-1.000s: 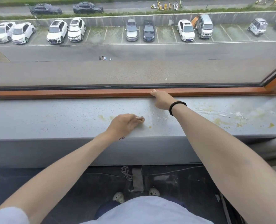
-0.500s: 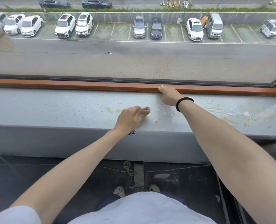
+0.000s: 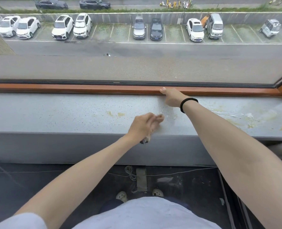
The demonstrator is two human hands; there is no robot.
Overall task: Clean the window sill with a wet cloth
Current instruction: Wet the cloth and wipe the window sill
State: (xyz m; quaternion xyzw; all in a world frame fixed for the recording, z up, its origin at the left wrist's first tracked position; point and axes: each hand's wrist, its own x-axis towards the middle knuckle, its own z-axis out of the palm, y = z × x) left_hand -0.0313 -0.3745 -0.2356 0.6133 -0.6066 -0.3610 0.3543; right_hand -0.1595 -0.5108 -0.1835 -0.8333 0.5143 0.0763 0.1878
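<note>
The grey speckled window sill [image 3: 54, 113] runs across the view under a brown wooden window frame [image 3: 71, 88]. My left hand [image 3: 144, 125] lies near the sill's front edge, motion-blurred, fingers closed. A small dark patterned bit of cloth [image 3: 144, 140] sticks out under its palm; the rest of the cloth is hidden. My right hand [image 3: 171, 98], with a black band on its wrist, rests against the frame at the back of the sill. Its thumb lies on the wood and its fingers are hidden. Yellow stains [image 3: 115, 114] mark the sill left of my left hand.
More yellow and white smears [image 3: 249, 119] cover the right part of the sill. Below the sill are a grey wall, a dark floor with a thin cable [image 3: 130, 174], and my shoes. A car park shows through the glass.
My left hand has slid a little to the right along the sill, away from the yellow stains, and is now blurred. My right hand has stayed on the frame.
</note>
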